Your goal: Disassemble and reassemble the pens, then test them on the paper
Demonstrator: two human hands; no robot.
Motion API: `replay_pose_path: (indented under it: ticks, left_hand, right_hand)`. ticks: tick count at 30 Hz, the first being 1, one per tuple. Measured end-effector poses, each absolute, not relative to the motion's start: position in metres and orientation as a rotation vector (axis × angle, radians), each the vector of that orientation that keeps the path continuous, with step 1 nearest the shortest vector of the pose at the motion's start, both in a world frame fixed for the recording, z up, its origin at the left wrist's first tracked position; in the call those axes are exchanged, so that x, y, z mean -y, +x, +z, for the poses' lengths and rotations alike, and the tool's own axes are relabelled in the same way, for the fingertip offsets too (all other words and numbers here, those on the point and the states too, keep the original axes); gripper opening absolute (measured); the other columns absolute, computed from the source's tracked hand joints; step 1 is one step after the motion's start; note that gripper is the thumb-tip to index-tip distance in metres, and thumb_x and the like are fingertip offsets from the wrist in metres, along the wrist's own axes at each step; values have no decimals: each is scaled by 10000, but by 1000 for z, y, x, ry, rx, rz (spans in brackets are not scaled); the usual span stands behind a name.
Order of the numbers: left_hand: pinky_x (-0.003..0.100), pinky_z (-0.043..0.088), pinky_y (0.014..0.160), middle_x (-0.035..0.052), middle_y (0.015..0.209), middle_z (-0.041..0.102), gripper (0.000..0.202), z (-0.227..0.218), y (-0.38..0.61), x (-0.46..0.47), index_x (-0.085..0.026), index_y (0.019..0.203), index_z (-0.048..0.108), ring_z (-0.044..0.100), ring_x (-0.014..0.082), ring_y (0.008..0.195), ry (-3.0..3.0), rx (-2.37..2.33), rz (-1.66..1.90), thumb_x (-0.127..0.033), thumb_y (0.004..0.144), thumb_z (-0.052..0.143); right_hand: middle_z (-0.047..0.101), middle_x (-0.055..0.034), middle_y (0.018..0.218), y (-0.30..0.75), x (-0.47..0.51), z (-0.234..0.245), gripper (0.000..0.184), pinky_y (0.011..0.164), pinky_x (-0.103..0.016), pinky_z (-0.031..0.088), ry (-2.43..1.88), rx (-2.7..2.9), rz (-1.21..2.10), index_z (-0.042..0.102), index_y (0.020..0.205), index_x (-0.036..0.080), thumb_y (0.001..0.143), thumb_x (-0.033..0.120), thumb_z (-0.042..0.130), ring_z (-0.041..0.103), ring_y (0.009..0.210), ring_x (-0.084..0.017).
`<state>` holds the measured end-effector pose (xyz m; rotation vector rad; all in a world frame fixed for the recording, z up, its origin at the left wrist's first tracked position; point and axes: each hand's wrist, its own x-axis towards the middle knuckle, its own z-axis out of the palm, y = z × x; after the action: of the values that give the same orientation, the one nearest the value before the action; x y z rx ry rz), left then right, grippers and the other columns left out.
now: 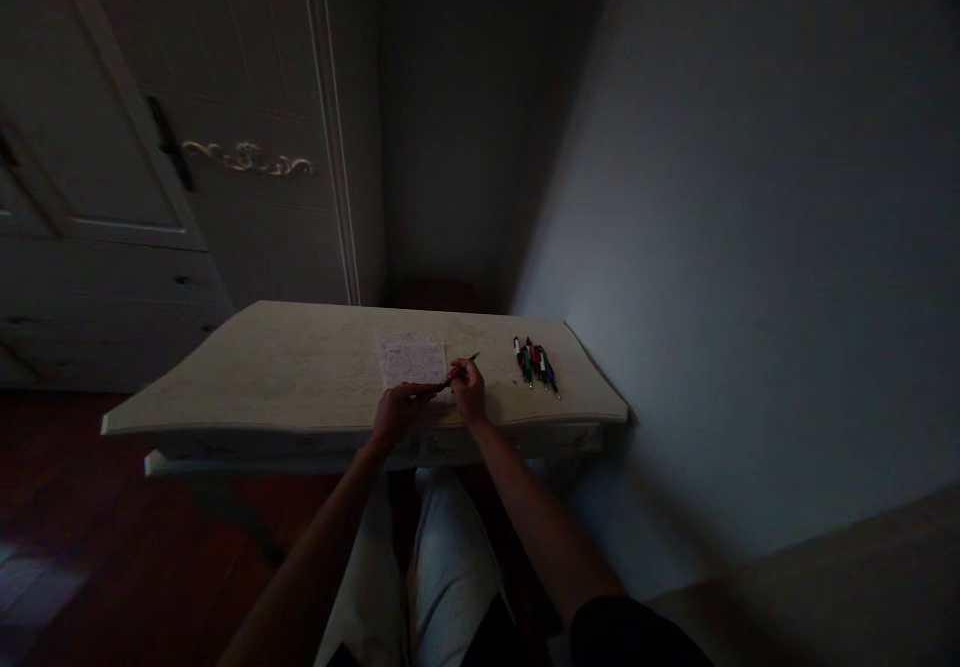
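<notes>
A dark pen (448, 382) with a reddish part runs slantwise between my two hands, just over the near part of the table. My left hand (401, 407) pinches its lower left end. My right hand (469, 392) is closed around the pen's other part, and a thin dark tip sticks out above the fingers. Whether this is one whole pen or separate pieces, I cannot tell in the dim light. Beneath and behind the hands lies a sheet of paper (411, 357) covered with purplish writing. To the right of my right hand, several pens (536, 362) lie in a loose group.
The pale table (300, 372) has a curved front edge, with my legs (450, 557) under it. A bluish wall (712, 297) borders it on the right. A cabinet (262, 217) with dark handles stands behind to the left, above a reddish floor (97, 507).
</notes>
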<state>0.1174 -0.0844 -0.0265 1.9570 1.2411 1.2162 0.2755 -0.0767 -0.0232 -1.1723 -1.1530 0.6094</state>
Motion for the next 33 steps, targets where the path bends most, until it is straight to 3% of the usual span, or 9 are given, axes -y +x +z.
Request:
replay_pose_path:
  ticks: [10, 18, 23, 29, 33]
  left_hand:
    - [230, 474, 639, 27, 777, 746, 213, -26, 107, 88, -267, 891, 787, 672, 167, 690, 2058, -1291, 1143, -228, 749, 634]
    - [266, 514, 675, 48, 873, 770, 230, -29, 113, 87, -241, 879, 780, 707, 211, 771, 1857, -1210, 1319, -374, 774, 625]
    - [280, 508, 626, 73, 840, 764, 309, -23, 113, 86, -213, 864, 771, 672, 192, 650, 1865, -1318, 1376, -474, 769, 634]
    - [312, 532, 701, 99, 819, 760, 559, -18, 108, 85, -160, 898, 732, 707, 230, 760, 1743, -1232, 1372, -639, 844, 447]
    - [323, 536, 692, 111, 779, 755, 589, -18, 109, 83, -146, 842, 717, 710, 243, 740, 1689, -1231, 1336, -667, 837, 441]
  right_hand:
    - [633, 22, 698, 271, 84, -19, 223, 648, -264, 500, -1087, 1289, 786, 585, 805, 221, 617, 187, 470, 605, 675, -165]
    - [647, 40, 684, 273, 79, -21, 285, 618, -250, 505, -1061, 1170, 901, 608, 872, 220, 614, 182, 492, 623, 643, -152]
    - [680, 32, 715, 274, 79, -18, 389, 631, -257, 504, -1038, 1027, 831, 570, 1017, 217, 640, 164, 489, 642, 647, -151]
    - [736, -37, 857, 278, 82, -16, 292, 606, -234, 487, -975, 952, 823, 534, 1036, 197, 744, 204, 533, 696, 722, -161]
    - [729, -30, 887, 305, 80, -6, 258, 510, -182, 445, -1030, 954, 827, 542, 1009, 202, 756, 157, 544, 708, 716, -149]
